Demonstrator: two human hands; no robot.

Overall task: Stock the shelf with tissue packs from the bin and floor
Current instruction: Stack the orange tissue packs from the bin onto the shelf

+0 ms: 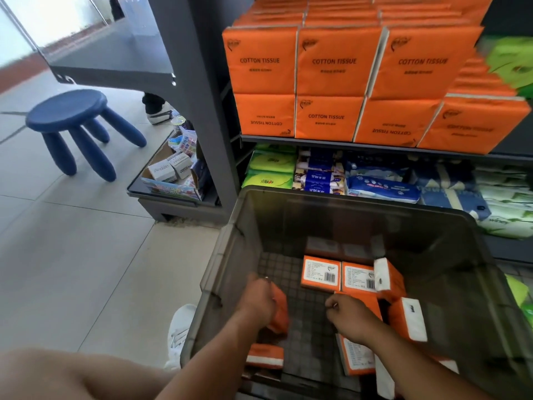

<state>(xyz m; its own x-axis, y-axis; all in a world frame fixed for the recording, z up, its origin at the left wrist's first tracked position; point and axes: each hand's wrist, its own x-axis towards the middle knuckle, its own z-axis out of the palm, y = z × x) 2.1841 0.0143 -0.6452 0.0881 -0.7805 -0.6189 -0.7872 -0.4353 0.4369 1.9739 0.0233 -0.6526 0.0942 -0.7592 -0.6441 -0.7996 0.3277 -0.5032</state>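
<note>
A bare knee (57, 373) fills the seven o'clock corner, and both forearms reach from it down into the grey bin (346, 199). The left hand (258, 298) is clenched round an orange tissue pack (279, 310) stood on end near the bin's nine o'clock wall. The right hand (350, 316) curls over the edge of a second pack (372, 303) at the bin's centre; its fingertips are hidden, so how firm that hold is I cannot tell.

More packs are still in the bin. Two flat packs (320, 272) lie barcode-up at twelve o'clock from the hands, a tilted pack (389, 277) leans just beside them, and a loose pack (265, 355) lies at six o'clock. The shelf (346, 145), at twelve o'clock beyond the bin, already carries a tight wall of orange packs (331, 67).

The risks, as I judge them:
- Each soft pack is held in one hand only. A pinch on the wrapper could slip as the pack clears the bin's high wall.
- The shelf stack looks nearly full, and its three o'clock column (473, 122) sits askew. Forcing another pack in there may push that column off.
- A white shoe (180, 333) stands against the bin at eight o'clock, so a shove could shift the bin.
</note>
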